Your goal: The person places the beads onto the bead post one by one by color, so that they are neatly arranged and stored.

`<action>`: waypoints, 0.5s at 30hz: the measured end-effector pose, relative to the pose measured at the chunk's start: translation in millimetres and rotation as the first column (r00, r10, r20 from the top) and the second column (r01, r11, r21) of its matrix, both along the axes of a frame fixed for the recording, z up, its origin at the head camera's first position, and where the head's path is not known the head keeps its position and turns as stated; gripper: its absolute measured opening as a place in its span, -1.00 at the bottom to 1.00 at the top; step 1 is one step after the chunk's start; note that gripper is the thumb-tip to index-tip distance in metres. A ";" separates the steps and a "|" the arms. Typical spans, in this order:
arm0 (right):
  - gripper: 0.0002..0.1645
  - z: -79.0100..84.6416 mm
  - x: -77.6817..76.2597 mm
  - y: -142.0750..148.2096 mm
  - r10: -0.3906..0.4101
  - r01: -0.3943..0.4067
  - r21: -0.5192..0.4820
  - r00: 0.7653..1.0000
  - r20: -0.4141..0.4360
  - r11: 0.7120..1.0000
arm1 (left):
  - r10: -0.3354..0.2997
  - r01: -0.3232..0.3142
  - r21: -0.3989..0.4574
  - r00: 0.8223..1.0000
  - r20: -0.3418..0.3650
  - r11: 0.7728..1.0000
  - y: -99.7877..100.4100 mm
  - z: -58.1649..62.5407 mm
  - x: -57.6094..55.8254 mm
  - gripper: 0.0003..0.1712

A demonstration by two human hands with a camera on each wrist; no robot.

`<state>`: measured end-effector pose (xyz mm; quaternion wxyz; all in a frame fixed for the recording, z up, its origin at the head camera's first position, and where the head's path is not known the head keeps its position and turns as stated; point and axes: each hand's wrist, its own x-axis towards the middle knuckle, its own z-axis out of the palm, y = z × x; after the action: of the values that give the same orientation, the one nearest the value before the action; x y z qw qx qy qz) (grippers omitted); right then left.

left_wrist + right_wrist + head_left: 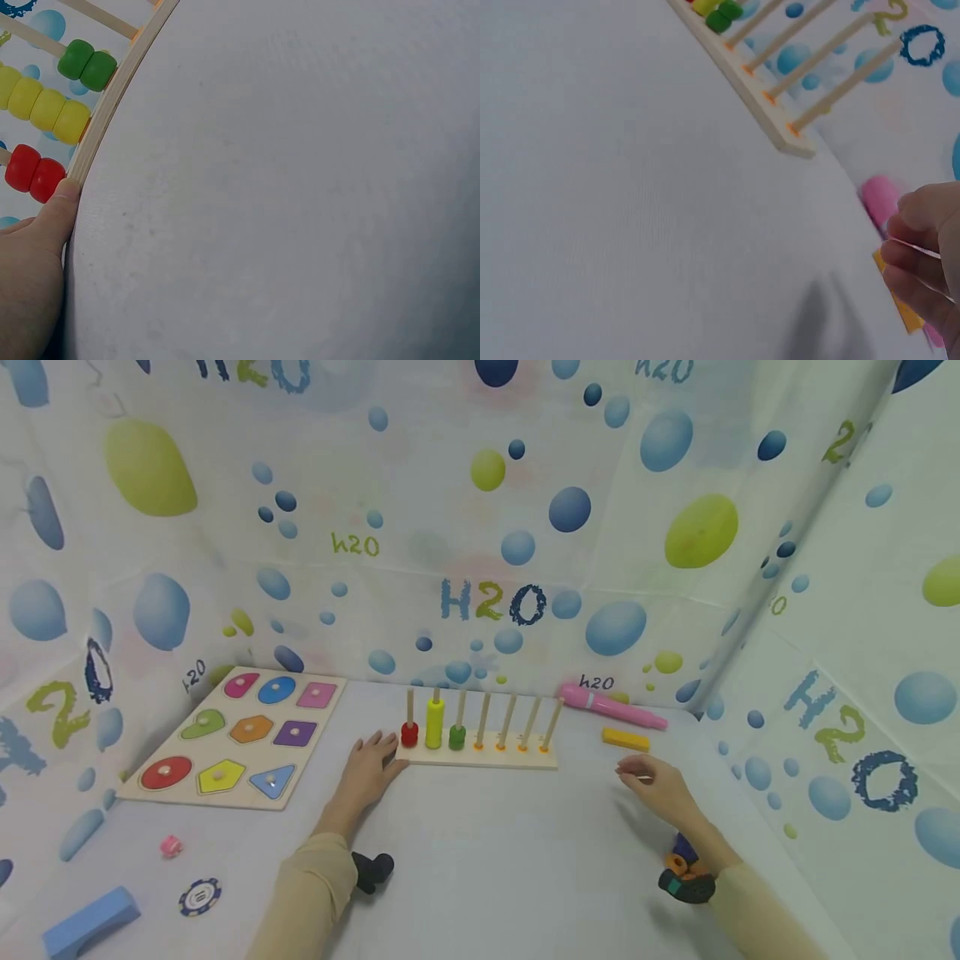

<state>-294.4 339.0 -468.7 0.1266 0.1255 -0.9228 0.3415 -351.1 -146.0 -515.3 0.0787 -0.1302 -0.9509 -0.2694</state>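
Note:
A wooden bead-counting stand [480, 758] holds upright pegs in a row. Two red beads [408, 735] sit on its leftmost peg, then a stack of yellow beads [434, 724], then two green beads [457, 737]; the pegs to the right are bare. My left hand [369, 772] grips the stand's left end, its thumb [61, 208] on the base's front edge by the red beads. My right hand [660, 787] is raised right of the stand, near the yellow block [626, 740], fingers loosely curled with nothing visible between them. Orange beads [676, 863] lie partly hidden by the right wrist.
At left lies a shape puzzle board [294, 760]. Nearer are a small pink piece [171, 847], a poker chip [200, 897] and a blue arched block [92, 923]. A pink pen-shaped object [611, 707] lies at the back right. Patterned cloth walls [420, 568] stand behind and beside the table.

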 end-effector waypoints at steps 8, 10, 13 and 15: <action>-0.73 -16.2 40.8 52.8 -0.120 0.111 0.103 0.989 0.082 0.988 | 0.004 -0.004 -0.016 1.000 0.001 1.000 -0.5 -0.2 -1.2 -0.31; -0.72 -18.2 48.3 60.9 -0.133 0.121 0.121 0.987 0.094 0.985 | 0.004 -0.004 -0.015 1.000 0.000 1.000 -0.3 0.5 -0.4 -0.32; -0.71 -19.7 56.7 69.7 -0.149 0.132 0.140 0.982 0.119 0.981 | 0.002 -0.002 -0.014 1.000 0.001 1.000 0.2 2.2 0.7 -0.32; -0.71 -19.7 61.6 74.5 -0.147 0.126 0.143 0.978 0.147 0.982 | 0.001 -0.001 -0.013 1.000 0.001 1.000 0.6 3.7 1.2 -0.32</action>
<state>-232.8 413.6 -488.4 0.0680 0.0427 -0.9571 0.2783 -350.0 -145.4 -511.6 0.0773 -0.1301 -0.9527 -0.2635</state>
